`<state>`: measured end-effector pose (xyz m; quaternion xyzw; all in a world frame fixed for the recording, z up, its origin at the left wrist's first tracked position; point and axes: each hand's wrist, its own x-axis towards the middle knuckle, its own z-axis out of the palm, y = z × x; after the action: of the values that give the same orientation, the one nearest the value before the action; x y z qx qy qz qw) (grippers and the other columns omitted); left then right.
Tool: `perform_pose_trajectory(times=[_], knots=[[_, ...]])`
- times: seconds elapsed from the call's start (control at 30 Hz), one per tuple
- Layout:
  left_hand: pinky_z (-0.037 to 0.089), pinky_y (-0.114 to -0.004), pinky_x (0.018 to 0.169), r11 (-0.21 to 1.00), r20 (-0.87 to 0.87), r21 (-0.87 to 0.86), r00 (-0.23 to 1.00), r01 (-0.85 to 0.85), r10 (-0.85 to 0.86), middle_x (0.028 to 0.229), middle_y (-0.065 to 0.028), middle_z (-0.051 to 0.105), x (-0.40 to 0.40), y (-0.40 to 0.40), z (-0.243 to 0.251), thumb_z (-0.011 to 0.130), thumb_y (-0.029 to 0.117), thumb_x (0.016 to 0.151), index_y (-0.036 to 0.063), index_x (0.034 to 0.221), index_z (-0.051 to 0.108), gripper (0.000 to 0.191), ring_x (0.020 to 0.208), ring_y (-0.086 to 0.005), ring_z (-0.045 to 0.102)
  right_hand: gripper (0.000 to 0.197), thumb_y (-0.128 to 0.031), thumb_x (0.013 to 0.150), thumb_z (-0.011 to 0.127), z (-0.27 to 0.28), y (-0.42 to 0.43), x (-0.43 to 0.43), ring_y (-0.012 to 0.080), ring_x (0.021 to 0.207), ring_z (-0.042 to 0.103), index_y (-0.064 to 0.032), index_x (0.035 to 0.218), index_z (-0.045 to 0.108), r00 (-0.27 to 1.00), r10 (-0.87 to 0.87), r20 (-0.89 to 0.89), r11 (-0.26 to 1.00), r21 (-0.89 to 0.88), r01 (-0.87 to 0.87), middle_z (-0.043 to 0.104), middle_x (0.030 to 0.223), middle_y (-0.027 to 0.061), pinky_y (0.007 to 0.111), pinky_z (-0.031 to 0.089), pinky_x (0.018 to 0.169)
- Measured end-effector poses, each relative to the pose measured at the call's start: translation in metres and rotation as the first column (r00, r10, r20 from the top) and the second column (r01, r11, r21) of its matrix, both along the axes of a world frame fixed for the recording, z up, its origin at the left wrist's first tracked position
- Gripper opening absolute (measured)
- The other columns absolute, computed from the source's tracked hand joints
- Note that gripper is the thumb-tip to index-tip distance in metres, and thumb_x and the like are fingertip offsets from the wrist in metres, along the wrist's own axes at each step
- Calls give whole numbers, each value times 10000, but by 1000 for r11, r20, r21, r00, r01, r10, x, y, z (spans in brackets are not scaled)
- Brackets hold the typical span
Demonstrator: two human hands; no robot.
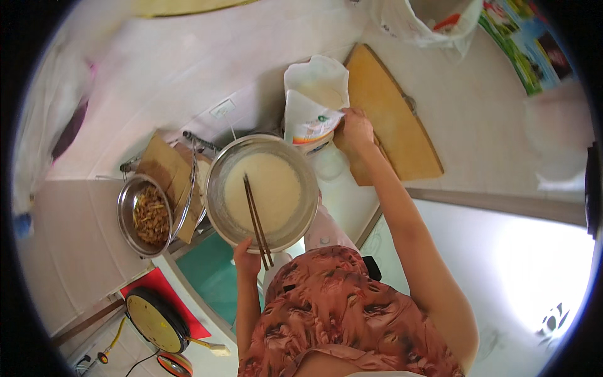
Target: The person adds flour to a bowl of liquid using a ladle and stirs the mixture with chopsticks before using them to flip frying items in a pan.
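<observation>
My left hand [248, 258] grips the near rim of a large metal mixing bowl [308, 200]. Pale, smooth batter [275, 188] covers its bottom. A pair of dark chopsticks [254, 214] leans in the batter, their upper ends crossing the rim beside my left thumb. At the upper right, my right hand [359, 127] pinches the edge of an open white plastic bag [306, 113], which has pale powder inside and printing on its front. The bag stands upright against the wall; my right fingertips are partly hidden.
A wooden cutting board [393, 118] leans behind my right hand. To the left, a metal bowl of brown, cut-up food [151, 214] sits by a wire rack with cardboard [162, 165]. A round electric griddle [155, 320] and a brush [212, 346] lie lower left, past a teal basin [207, 273].
</observation>
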<state>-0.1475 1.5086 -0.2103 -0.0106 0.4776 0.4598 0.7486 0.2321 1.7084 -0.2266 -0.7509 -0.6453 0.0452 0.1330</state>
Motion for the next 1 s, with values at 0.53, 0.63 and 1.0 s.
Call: perform_pose_trajectory(times=[0.53,0.63,1.0], knots=[[497,-416,717,974,-69,-72,975,-216,211,954,-102,606,88,92,16,553,161,766,14,1031,536,304,843,-269,598,179,-114,785,538,-8,103,54,288,905,628,-36,893,657,973,197,123,723,-688,-60,639,949,170,382,519,718],[471,-432,787,976,-95,-90,977,-198,190,981,-99,602,82,95,11,564,156,757,13,1049,529,327,896,-272,582,180,-110,777,545,-13,115,60,311,900,626,-27,896,653,990,86,111,766,-643,5,636,948,180,390,520,724],[431,-452,871,964,-129,-49,959,-261,253,1084,-129,574,91,102,9,586,160,731,-23,1105,504,425,995,-292,551,189,-96,722,549,-103,126,76,376,881,612,37,839,613,958,-253,-135,785,-608,122,606,849,299,419,500,747]])
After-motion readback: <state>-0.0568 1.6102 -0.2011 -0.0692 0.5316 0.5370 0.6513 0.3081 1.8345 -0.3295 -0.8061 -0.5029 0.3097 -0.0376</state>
